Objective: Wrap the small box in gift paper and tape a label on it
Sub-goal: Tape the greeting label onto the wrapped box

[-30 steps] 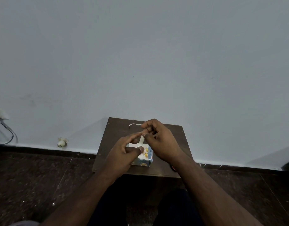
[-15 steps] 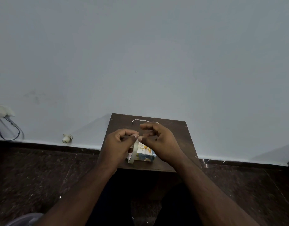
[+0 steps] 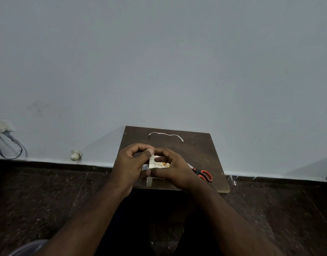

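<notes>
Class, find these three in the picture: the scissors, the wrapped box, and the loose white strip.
scissors (image 3: 205, 174), head view, on the red handles.
wrapped box (image 3: 161, 164), head view, on its printed top.
loose white strip (image 3: 166, 134), head view, mid-length.

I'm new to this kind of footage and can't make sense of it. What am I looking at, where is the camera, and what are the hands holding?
There is no machine here, just a person. The camera sits on their head and looks forward and down, so both forearms reach in from the bottom. A small brown board lies on a dark floor by a pale wall. Over it, the left hand and right hand meet around a small box wrapped in printed gift paper. A pale strip of tape runs down between the hands; both seem to pinch it. Red-handled scissors lie to the right, and a thin white strip lies at the far edge.
</notes>
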A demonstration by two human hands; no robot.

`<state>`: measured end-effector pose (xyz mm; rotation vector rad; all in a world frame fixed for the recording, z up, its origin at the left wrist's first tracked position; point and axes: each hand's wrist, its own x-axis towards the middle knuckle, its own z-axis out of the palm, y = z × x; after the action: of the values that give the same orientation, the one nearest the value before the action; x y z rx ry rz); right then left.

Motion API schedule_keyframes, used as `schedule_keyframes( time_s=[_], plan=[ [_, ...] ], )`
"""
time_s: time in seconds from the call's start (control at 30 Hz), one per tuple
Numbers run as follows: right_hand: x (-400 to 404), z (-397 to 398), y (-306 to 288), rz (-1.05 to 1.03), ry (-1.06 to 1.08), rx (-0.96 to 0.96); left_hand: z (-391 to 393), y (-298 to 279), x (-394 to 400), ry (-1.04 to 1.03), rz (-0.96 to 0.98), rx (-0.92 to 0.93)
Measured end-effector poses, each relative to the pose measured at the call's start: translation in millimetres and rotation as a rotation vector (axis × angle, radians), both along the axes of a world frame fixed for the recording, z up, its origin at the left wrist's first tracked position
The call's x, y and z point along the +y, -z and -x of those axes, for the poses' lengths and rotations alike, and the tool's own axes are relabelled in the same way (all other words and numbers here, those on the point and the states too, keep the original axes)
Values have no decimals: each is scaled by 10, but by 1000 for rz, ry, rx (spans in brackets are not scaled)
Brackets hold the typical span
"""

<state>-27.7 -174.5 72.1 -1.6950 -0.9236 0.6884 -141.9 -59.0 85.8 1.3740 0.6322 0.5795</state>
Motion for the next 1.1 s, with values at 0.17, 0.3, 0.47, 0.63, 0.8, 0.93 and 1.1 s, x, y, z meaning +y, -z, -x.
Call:
schedule_keyframes(
  time_s=[0.17,0.3,0.47,0.63,0.8,0.93,1.1],
  plan=[
    [-9,-25,9,7,-19,20,7,-49,-26,6,84,-6],
    [6,-38,35,26,-30,35,11,-66,-34,3,101,7],
    [34,-58,66,8,-60,112,5,-64,-20,45,121,7],
    [20,-113,80,-32,-98,268,13,-11,16,151,136,-22],
    [13,-169,83,-13,-146,281,-16,-1,-2,115,135,-15],
    [13,-190,101,40,-141,272,-30,28,-13,98,122,-10],
    [-59,-356,89,70,15,138,-24,23,-22,85,128,0]
  ],
)
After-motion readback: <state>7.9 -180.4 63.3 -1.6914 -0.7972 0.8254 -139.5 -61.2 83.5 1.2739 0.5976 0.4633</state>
